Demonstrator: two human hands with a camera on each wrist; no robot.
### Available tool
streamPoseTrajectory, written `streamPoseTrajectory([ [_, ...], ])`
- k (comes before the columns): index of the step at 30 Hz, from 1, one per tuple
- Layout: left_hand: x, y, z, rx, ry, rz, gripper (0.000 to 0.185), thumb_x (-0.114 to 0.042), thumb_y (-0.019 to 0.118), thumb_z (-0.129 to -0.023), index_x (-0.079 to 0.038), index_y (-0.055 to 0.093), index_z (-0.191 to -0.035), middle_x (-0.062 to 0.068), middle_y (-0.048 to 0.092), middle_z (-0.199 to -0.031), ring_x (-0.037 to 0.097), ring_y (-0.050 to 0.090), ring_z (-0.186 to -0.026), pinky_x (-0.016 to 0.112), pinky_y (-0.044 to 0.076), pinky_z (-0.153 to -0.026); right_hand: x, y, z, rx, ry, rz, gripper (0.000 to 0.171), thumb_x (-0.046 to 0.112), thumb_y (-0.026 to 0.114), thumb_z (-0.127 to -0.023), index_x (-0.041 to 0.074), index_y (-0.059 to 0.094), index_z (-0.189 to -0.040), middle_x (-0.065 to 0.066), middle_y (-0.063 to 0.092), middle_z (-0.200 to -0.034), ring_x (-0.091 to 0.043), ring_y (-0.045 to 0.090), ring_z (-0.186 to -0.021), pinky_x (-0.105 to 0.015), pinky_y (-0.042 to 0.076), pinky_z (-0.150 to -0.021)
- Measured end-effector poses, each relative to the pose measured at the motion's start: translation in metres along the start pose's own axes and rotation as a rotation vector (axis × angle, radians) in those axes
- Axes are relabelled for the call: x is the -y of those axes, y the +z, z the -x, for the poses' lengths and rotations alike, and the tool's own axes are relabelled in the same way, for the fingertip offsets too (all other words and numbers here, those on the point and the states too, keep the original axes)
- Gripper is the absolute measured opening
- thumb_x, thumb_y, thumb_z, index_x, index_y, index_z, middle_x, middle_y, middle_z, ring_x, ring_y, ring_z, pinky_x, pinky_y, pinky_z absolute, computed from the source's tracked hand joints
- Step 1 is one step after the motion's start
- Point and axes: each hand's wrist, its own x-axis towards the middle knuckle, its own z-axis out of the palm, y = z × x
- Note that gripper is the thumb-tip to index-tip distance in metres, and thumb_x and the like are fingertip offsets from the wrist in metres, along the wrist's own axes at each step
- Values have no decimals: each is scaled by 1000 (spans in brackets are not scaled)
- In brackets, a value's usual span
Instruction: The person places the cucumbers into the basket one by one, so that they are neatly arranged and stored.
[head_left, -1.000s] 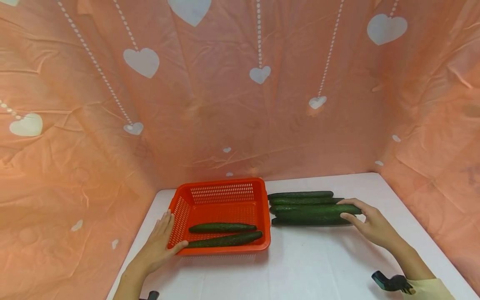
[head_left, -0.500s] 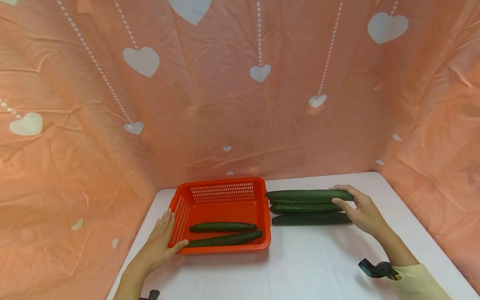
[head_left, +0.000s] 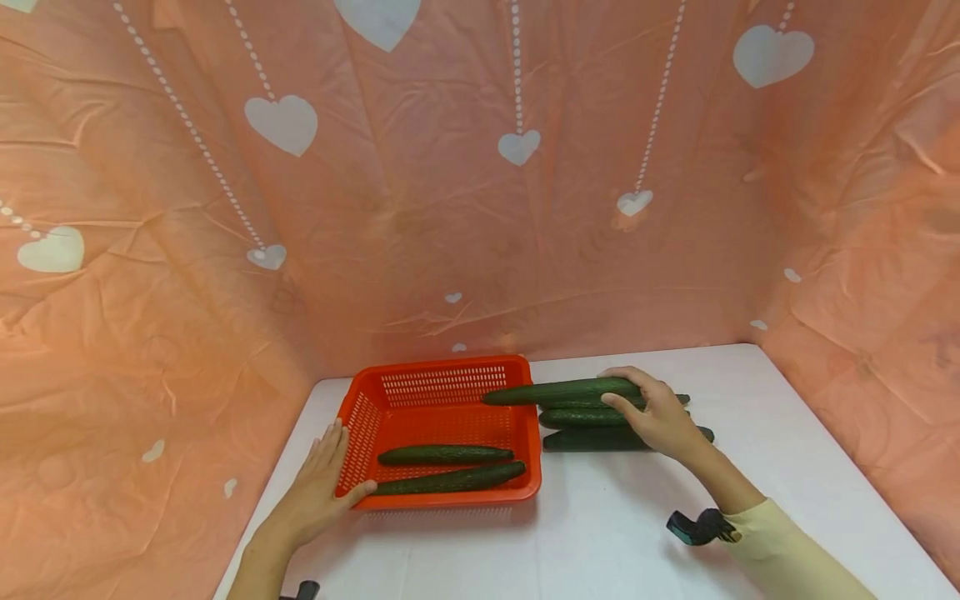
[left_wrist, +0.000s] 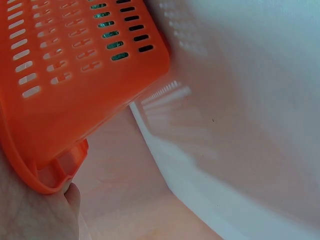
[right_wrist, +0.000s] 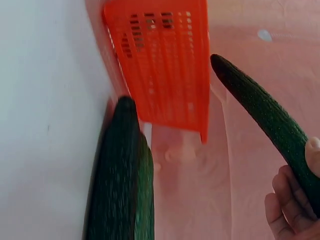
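My right hand (head_left: 663, 421) grips a long dark green cucumber (head_left: 551, 392) near its right end. The cucumber's free end reaches over the right rim of the red plastic basket (head_left: 442, 363). In the right wrist view the held cucumber (right_wrist: 265, 110) slants upward, thumb on one side and fingers on the other. My left hand (head_left: 311, 493) rests against the basket's left side, fingers straight and thumb by the front corner. Inside the basket lie two cucumbers, a rear one (head_left: 446, 455) and a front one (head_left: 450, 481).
More cucumbers (head_left: 596, 439) lie side by side on the white table (head_left: 600, 525), right of the basket and under my right hand. Orange sheeting with white hearts (head_left: 517, 250) walls the table at the back and both sides.
My right hand picked up a cucumber from the row, moved it back, then left until its end passed over the basket rim. The left hand and basket stayed put.
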Motion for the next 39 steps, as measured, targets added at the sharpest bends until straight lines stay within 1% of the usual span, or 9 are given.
streamPoseTrajectory([
  [8,1,0,-1,4,-4,0,106,-56,67,-102,10,15,-167,28,4,-177,47,4,-164,24,-16,-127,10,34,-16,21,-11,-57,33,12,80,-97,9,71,-128,-4,76,-118,-18,69,-101,-44,61,-93],
  [15,-2,-1,0,4,-13,7,106,-55,67,-102,10,15,-167,29,4,-177,50,4,-163,23,-17,-127,25,60,-29,61,-20,-109,33,11,80,-97,5,70,-128,-6,76,-118,-22,71,-106,-53,60,-99],
  [17,-3,-1,-1,5,-14,8,106,-55,67,-102,10,15,-167,28,3,-177,50,4,-163,28,-14,-130,29,68,-33,79,-13,-130,33,12,79,-98,5,69,-129,-7,75,-117,-23,71,-103,-50,61,-97],
  [21,-3,0,-1,5,-14,12,106,-55,67,-102,10,15,-167,28,3,-178,49,4,-163,36,-11,-133,35,84,-40,134,19,-202,33,15,76,-101,5,67,-131,-11,73,-118,-24,74,-88,-34,65,-78],
  [24,-1,0,0,9,-16,13,106,-55,67,-102,10,16,-167,28,4,-177,49,4,-163,28,-14,-130,38,97,-44,176,27,-227,33,18,74,-103,4,66,-132,-12,71,-121,-25,70,-73,-26,61,-66],
  [28,0,0,3,14,-20,6,105,-55,67,-102,11,16,-167,30,4,-177,49,5,-163,19,-19,-124,42,115,-49,203,-7,-174,33,21,72,-104,4,68,-132,-10,72,-124,-26,68,-87,-38,60,-80],
  [32,-2,-2,3,16,-26,16,105,-55,66,-102,9,15,-168,28,2,-177,49,3,-163,21,-19,-125,45,128,-56,234,-19,-161,34,19,72,-105,1,67,-133,-14,70,-130,-31,68,-117,-53,57,-104],
  [36,-3,-3,1,21,-30,33,105,-54,67,-102,8,14,-168,27,1,-178,49,2,-164,33,-15,-131,48,138,-61,264,-25,-152,36,16,72,-104,-3,66,-134,-16,70,-132,-34,67,-121,-54,55,-107],
  [39,-3,-1,1,24,-27,31,105,-54,67,-103,9,14,-168,27,1,-178,49,2,-164,30,-16,-129,49,146,-63,274,-28,-142,34,16,72,-104,-3,67,-132,-16,70,-132,-33,67,-122,-52,56,-106],
])
